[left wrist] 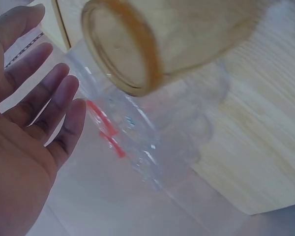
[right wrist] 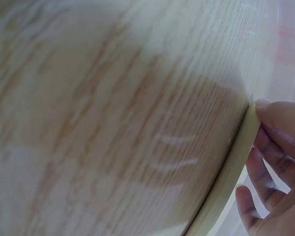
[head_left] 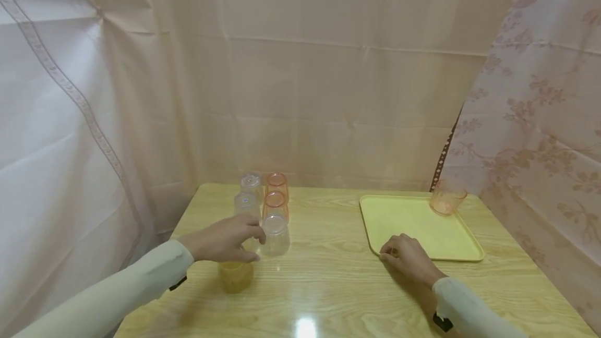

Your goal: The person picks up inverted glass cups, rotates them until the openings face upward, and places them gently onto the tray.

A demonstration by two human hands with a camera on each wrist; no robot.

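Observation:
In the head view my left hand [head_left: 227, 239] hovers over an amber tumbler [head_left: 236, 277], thumb and fingers spread with nothing between them. The left wrist view shows the amber tumbler [left wrist: 120, 46] apart from the palm and fingers. Beyond my fingertips stands a clear tumbler [head_left: 276, 239], base up. My right hand [head_left: 410, 257] is at the near left corner of a yellow tray [head_left: 422, 228], pinching its rim. In the right wrist view the thumb lies against the outside of the tray's edge [right wrist: 231, 167] and the other fingers bend over the inner side.
Behind the left hand, two clear tumblers [head_left: 246, 202] and two orange-tinted tumblers [head_left: 275, 205] stand base up in rows. A peach tumbler [head_left: 446, 200] stands rim up at the tray's back right. Curtains [head_left: 328, 93] enclose the wooden table [head_left: 328, 275] at back and sides.

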